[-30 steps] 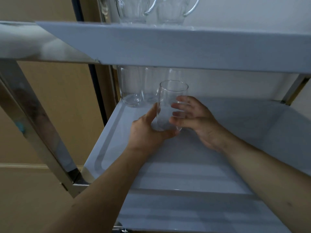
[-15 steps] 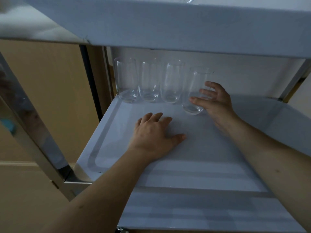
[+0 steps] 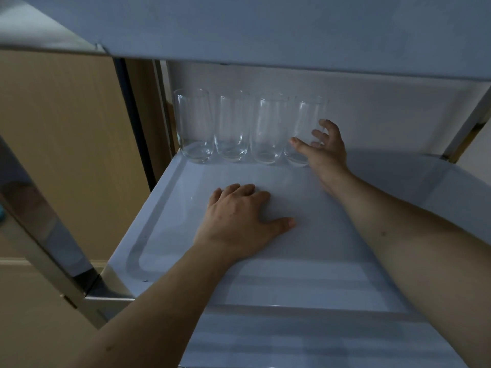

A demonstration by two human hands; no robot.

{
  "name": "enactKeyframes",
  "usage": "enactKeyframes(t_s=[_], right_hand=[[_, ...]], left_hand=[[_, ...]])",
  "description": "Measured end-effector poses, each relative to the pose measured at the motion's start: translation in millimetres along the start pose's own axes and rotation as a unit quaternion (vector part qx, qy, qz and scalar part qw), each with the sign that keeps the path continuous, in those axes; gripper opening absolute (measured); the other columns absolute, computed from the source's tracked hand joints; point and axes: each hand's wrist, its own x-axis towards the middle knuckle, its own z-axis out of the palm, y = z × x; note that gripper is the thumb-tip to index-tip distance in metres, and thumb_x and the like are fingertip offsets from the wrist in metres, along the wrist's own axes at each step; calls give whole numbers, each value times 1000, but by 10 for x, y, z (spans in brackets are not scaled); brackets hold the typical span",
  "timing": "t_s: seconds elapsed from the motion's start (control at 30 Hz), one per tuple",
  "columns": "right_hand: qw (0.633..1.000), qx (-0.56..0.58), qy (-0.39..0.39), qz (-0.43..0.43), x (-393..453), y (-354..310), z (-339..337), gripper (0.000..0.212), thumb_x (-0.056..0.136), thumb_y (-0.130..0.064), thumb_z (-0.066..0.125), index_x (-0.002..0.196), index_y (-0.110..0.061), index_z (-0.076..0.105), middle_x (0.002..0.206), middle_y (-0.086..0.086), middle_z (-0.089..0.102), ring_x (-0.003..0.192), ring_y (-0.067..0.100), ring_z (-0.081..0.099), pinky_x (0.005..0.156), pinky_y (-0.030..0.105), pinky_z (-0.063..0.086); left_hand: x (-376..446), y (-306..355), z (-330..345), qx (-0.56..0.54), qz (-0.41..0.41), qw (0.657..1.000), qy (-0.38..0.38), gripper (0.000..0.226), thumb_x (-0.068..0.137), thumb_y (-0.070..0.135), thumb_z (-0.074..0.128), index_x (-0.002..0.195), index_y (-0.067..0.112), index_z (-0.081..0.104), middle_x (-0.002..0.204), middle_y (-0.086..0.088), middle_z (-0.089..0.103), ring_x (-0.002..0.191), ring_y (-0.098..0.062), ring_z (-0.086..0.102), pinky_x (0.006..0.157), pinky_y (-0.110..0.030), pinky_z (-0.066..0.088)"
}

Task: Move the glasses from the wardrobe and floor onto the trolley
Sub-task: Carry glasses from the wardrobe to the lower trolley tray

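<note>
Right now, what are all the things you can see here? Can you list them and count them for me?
clear tall drinking glasses: four, see-through, upright in a row at the back of the shelf, from the left corner rightwards.
pale grey trolley shelf: one, pale grey, holds the glasses; raised rim at its edges.
upper trolley shelf: one, pale grey, overhead.
shiny metal trolley leg: one, silver, slanting at the left.
tan wooden panel: one, tan, behind the trolley on the left.
left hand: one, rests flat on the shelf.
right hand: one, fingers spread, thumb at the rightmost glass.
</note>
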Motion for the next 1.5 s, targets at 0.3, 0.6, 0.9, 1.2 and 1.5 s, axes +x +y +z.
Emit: enactKeyframes(t_s=[0.3,0.6,0.9,1.2,1.5], right_hand=[[985,-169,-18,0,-1,-22,122,129,53,-53,95,153,-27,18,145,9,49,129,26,53,107,35,44],[984,-175,-12,8,37,3,123,118,60,-52,93,149,-30,19,141,9,51,125,27,55,101,34,47],[979,-181,-68,64,81,-122,18,132,58,-38,98,155,-29,9,146,9,47,129,27,52,99,30,43],[950,-296,-88,46,-476,-240,-231,110,72,-41,89,156,-17,23,153,14,44,140,31,44,109,32,37],[898,-403,-176,-11,-1318,-510,-732,86,82,-47,76,153,-16,37,151,11,45,140,28,41,114,33,33]], left_hand=[[19,-17,26,3,4,1000,2,96,66,94,21,128,34,62,139,4,57,133,-21,43,114,-40,26],[34,-21,40,5,3,1000,6,96,65,95,22,128,34,62,137,4,58,131,-20,44,111,-39,27],[21,-17,6,-4,0,1000,0,98,63,94,21,132,36,59,142,6,54,135,-19,42,115,-41,24],[29,-3,4,8,-9,1000,-11,83,74,91,37,133,37,58,144,6,54,137,-20,42,112,-40,27],[-49,161,-151,7,-24,1000,-4,92,72,88,30,127,26,67,137,-2,63,135,-28,47,114,-41,31]])
